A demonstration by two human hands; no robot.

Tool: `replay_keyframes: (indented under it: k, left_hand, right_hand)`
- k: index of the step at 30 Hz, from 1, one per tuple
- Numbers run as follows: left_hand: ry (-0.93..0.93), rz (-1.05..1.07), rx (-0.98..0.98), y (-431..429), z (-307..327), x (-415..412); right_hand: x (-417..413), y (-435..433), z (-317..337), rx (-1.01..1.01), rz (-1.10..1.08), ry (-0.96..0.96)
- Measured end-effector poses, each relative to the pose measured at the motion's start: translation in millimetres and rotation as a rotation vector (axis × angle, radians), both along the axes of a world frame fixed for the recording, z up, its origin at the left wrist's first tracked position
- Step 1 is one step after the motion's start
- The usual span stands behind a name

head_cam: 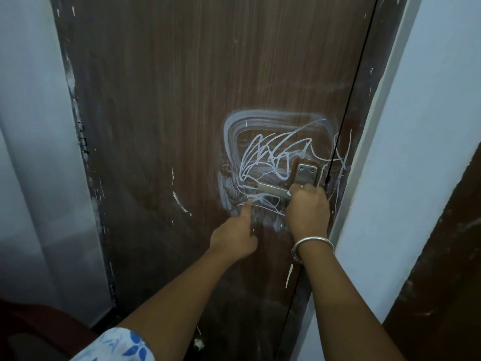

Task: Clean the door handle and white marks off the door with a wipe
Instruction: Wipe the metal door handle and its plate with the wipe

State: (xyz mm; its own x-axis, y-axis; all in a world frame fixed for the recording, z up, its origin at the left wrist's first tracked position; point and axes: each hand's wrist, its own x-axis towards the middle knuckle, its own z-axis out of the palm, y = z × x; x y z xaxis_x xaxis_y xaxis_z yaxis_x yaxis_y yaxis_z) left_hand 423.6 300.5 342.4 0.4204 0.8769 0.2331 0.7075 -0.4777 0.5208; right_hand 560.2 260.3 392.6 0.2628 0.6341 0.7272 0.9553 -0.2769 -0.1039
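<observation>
The brown wooden door (182, 100) carries white scribbles and smeared white marks (263, 155) around the metal door handle (270, 189). The handle's plate (307, 173) sits near the door's right edge. My right hand (307, 209), with a silver bangle at the wrist, is closed around the handle's inner end just below the plate. A small white scrap shows at its fingers; I cannot tell what it is. My left hand (234, 233) has its index finger stretched out, the tip touching the white marks below the handle, and the other fingers curled in. It holds nothing.
A white door frame and wall (416, 126) run along the right, with a dark brown surface (442, 282) at the far right. A pale curtain or wall (33, 152) stands to the left. Scattered white flecks (182, 204) dot the door.
</observation>
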Motion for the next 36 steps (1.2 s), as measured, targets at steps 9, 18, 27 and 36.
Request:
replay_keyframes:
  k: [9,18,27,36]
  left_hand:
    - [-0.094,-0.002,0.053,19.1,15.6,-19.9]
    - [-0.079,-0.049,0.028,19.9,4.2,-15.2]
    - [-0.06,-0.168,0.209,18.1,11.0,5.5]
    - [0.107,-0.136,0.247,21.5,6.7,12.6]
  right_hand:
    - [-32.4,21.7,-4.5,-0.062,0.173,-0.114]
    - [-13.7,20.0,9.8,0.139,0.234,0.194]
    - [18.2,17.6,18.4,-0.133,0.146,0.111]
    - [17.5,35.9,13.0,-0.276,0.057,-0.079]
